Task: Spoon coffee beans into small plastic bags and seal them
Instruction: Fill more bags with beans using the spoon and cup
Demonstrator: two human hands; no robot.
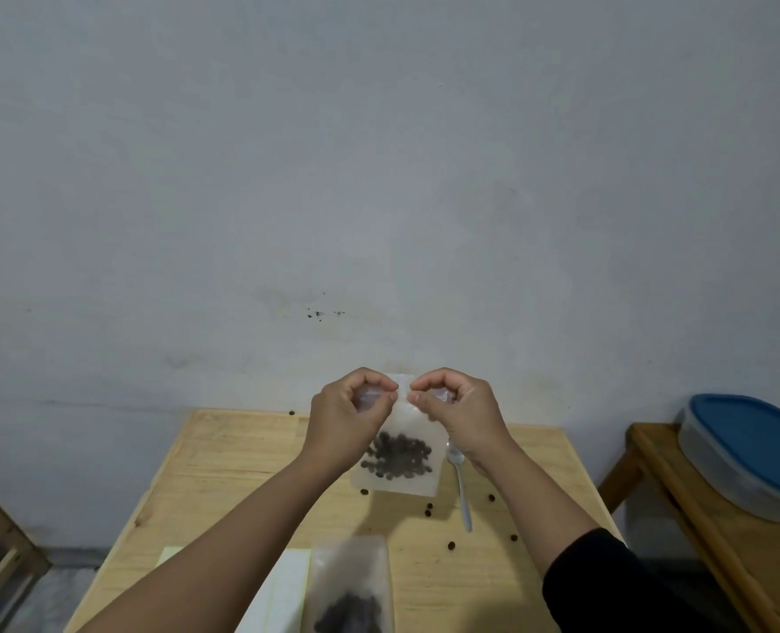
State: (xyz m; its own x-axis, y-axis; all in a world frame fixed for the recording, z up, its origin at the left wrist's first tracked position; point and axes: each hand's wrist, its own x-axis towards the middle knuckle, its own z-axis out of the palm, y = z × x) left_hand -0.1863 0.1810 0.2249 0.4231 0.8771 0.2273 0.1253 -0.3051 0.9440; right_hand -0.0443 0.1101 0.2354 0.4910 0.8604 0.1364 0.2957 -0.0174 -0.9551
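Note:
A small clear plastic bag (401,431) hangs upright above the wooden table (223,472), with dark coffee beans (397,456) gathered in its lower half. My left hand (347,422) pinches the bag's top edge on the left, and my right hand (461,418) pinches it on the right, fingertips almost meeting. A metal spoon (462,488) lies on the table behind the bag's right side. Nearer to me lies a second bag (349,587) with beans inside.
Loose beans (451,545) are scattered over the table's right part. White sheets (283,591) lie at the near left. A side table at the right carries a clear container with a blue lid (753,450). A grey wall stands close behind.

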